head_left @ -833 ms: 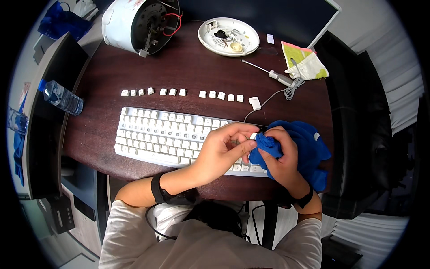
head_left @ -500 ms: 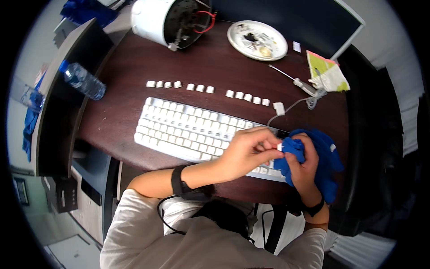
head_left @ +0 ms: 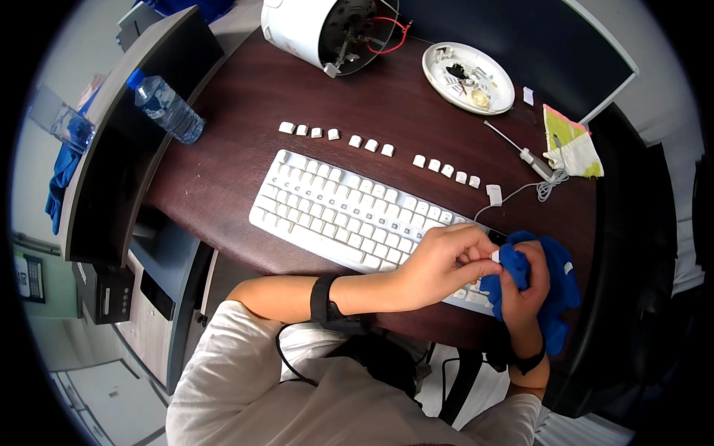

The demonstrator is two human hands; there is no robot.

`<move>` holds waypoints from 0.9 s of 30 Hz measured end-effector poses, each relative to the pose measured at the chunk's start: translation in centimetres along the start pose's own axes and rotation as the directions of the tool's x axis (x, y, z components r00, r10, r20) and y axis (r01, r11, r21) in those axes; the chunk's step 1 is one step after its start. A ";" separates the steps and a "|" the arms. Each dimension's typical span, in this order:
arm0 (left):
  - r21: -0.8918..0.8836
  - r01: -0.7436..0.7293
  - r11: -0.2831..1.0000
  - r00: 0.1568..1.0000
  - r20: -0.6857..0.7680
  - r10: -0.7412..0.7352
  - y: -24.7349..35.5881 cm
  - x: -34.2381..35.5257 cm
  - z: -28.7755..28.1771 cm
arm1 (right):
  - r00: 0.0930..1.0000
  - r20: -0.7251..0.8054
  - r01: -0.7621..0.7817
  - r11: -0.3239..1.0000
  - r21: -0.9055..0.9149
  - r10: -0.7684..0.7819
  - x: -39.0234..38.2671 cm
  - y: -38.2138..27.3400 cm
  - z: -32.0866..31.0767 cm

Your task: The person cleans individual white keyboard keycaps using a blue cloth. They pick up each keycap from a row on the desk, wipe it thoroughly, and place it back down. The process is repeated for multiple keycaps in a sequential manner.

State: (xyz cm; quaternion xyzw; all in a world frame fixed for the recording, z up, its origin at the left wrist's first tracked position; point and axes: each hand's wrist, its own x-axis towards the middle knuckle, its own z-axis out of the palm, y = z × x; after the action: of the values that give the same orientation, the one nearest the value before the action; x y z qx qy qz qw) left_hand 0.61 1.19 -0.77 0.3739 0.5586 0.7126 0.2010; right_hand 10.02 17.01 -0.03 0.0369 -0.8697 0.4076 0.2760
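A white keyboard (head_left: 349, 219) lies on the dark brown desk (head_left: 245, 126). My left hand (head_left: 439, 264) hovers over its right end and pinches a small white keycap (head_left: 494, 256) between its fingertips. My right hand (head_left: 524, 286) holds a bunched blue cloth (head_left: 554, 286) pressed against that keycap. A row of loose white keycaps (head_left: 372, 145) lies on the desk beyond the keyboard.
A white round appliance with exposed wires (head_left: 327, 26) and a white plate of small parts (head_left: 468, 67) stand at the back. A screwdriver (head_left: 520, 149), a folded cloth (head_left: 573, 145) and a plastic water bottle (head_left: 167, 108) are nearby. The keyboard cable (head_left: 520, 193) curls at the right.
The view has shifted, so the desk appears further right and lower. My hands stay together on the keycap and cloth at the keyboard's right end.
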 end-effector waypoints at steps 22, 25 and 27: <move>0.120 -0.091 0.989 0.996 -0.005 0.092 0.5 0.5 -0.7 | 0.993 0.031 -0.117 0.989 0.094 0.115 -1.0 0.3 -0.8; 0.083 -0.052 0.995 0.998 0.035 0.049 0.6 0.5 -0.8 | 0.994 0.067 -0.087 0.992 0.088 0.082 -1.0 0.0 -0.7; 0.066 -0.036 0.997 0.998 0.057 0.033 0.6 0.5 -0.9 | 0.993 0.079 -0.100 0.991 0.092 0.093 -1.0 0.0 -0.6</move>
State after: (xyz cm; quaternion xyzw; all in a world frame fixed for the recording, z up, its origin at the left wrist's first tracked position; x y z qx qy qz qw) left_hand -0.31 0.78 -0.09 0.4097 0.5697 0.6862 0.1916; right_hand 11.14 17.29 -0.17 0.0232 -0.8595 0.4600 0.2215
